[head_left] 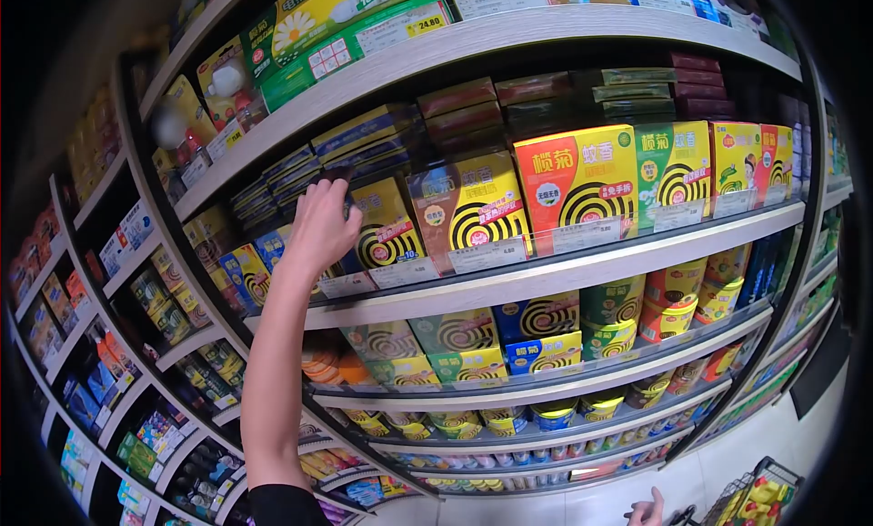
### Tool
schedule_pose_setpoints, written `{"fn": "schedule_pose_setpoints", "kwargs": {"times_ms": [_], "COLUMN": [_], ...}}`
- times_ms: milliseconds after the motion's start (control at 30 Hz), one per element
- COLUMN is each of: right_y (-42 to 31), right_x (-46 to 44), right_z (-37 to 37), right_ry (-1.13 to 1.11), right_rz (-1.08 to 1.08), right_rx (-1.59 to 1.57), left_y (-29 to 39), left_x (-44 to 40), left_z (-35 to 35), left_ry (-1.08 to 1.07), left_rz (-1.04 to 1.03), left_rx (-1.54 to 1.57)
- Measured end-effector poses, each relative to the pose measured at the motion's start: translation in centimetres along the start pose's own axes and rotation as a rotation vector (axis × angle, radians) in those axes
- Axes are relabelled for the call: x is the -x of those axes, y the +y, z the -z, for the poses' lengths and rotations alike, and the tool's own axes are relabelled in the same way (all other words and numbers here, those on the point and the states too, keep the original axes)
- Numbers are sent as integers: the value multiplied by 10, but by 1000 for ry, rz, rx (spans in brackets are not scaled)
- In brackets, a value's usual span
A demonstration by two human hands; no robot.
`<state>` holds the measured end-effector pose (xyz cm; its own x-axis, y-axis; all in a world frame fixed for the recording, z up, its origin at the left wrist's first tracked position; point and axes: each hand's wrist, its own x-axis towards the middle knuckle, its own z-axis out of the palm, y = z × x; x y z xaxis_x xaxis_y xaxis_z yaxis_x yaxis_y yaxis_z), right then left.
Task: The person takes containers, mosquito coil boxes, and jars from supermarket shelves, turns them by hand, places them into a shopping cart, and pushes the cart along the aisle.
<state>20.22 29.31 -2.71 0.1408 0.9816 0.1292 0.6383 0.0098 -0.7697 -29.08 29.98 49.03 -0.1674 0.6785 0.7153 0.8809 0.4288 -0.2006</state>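
Mosquito-coil box [389, 237], yellow with a black spiral, stands upright on the shelf [546, 269] just right of the left hand [326, 219], whose fingers curl near its upper left, any hold unclear; the loosely spread right hand [647, 510] is well apart, near right.

Yellow rectangular cardboard box with black concentric rings [386, 228]: upright, printed face outward, positioned on the pale wood-grain shelf [546, 276].
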Motion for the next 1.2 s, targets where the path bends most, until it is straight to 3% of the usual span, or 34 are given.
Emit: {"fn": "schedule_pose_setpoints", "kwargs": {"times_ms": [100,200,333,400,500,600,667,700,767,900,933,1033,1100,1200], "right_y": [-3,-13,-34,-49,-76,-102,-121,-131,-161,-224,-241,-281,-292,-296], "right_x": [-5,-5,-4,-2,2,11,16,19,20,28,32,47,62,78], "right_z": [-1,-5,-14,-18,-27,-31,-34,-35,-31,-30,-29,-34,-46,-67], "right_ry": [3,14,17,12,-9,-33,-62,-84,-190,-534,-669,-1013,-1102,-1049], "right_rz": [-12,-32,-52,-49,-43,-36,-25,-15,8,213,258,352,280,118], "right_rx": [-44,-108,-215,-273,-395,-512,-592,-622,-643,-907,-1011,-1201,-1279,-1115], "left_y": [-8,-11,-13,-22,-26,-11,-12,-20,-21,-27,-29,-20,-16,-17], "left_x": [-3,7,13,14,18,52,78,92,123,150,148,159,174,190], "left_z": [-5,-4,12,13,29,64,90,97,115,92,83,15,-27,-67], "left_ry": [-147,-63,-114,2,-23,283,488,526,520,50,-175,-565,-605,-714], "left_rz": [42,-17,14,-128,-217,-312,-390,-394,-248,-180,-336,-333,-328,-255], "left_rx": [-12,47,147,300,483,209,254,425,614,905,874,938,987,1024]}}
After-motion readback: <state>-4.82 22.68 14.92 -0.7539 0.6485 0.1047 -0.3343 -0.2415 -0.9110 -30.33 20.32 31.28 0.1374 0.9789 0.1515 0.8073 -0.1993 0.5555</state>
